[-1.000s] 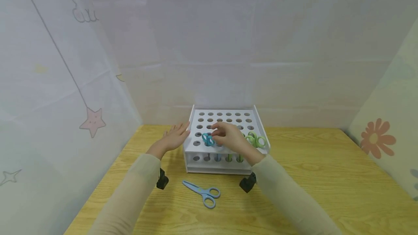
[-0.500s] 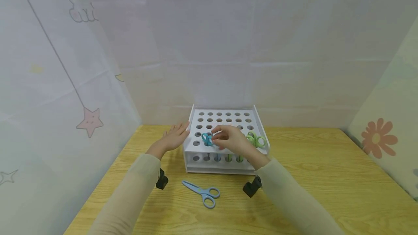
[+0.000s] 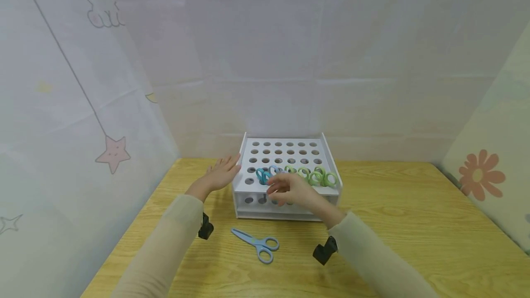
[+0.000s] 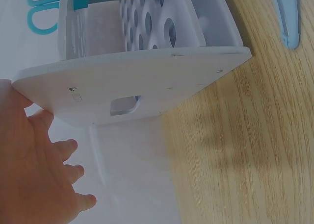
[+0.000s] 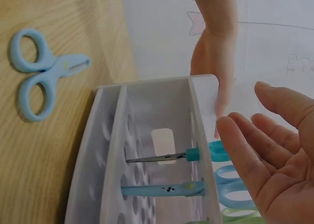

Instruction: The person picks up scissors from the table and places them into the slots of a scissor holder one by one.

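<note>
A white perforated rack (image 3: pixel 248 189) stands on the table, scissors hanging handles-up along its front row. My left hand (image 3: pixel 219 174), fingers straight, rests against the rack's left side panel (image 4: pixel 117 82). Over the front row hovers my right hand (image 3: pixel 296 191), fingers loosely bent and holding nothing. Just left of its fingertips are teal-handled scissors (image 5: pixel 193 154), their metal blades down through the holes. Beside them hang light blue scissors (image 5: pixel 167 189), and several green scissors (image 3: pixel 322 179) fill the right part of the row, partly hidden by the right hand in the head view.
Another pair of light blue scissors (image 3: pixel 250 240) lies on the wooden table (image 3: pixel 393 224) in front of the rack, handles to the right. Behind and to the left are hung white cloth walls (image 3: pixel 256 59) with printed figures.
My right hand has drawn back from the teal handles, toward me and slightly right, uncovering blue and green handles behind it. The left hand has stayed put.
</note>
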`<control>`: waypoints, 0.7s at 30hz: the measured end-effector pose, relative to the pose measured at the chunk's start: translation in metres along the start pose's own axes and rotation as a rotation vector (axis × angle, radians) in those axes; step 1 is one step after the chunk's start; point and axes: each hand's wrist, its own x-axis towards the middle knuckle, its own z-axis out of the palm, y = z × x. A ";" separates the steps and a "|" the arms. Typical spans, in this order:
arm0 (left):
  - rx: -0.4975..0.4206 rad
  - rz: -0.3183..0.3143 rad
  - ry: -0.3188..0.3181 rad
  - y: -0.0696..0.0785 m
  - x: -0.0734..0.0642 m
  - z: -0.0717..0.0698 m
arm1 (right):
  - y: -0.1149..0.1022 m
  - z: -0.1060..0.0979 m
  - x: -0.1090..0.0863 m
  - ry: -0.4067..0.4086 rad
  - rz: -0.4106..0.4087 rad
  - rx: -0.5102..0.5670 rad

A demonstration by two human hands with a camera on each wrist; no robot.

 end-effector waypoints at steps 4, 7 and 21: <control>0.000 0.000 0.001 0.000 -0.001 -0.001 | -0.001 0.007 -0.006 -0.041 0.002 0.005; -0.003 -0.001 -0.001 0.001 -0.003 -0.001 | -0.004 0.011 -0.010 -0.057 0.006 -0.014; 0.022 -0.001 0.009 0.004 -0.007 -0.004 | 0.021 0.026 -0.016 -0.107 0.080 0.018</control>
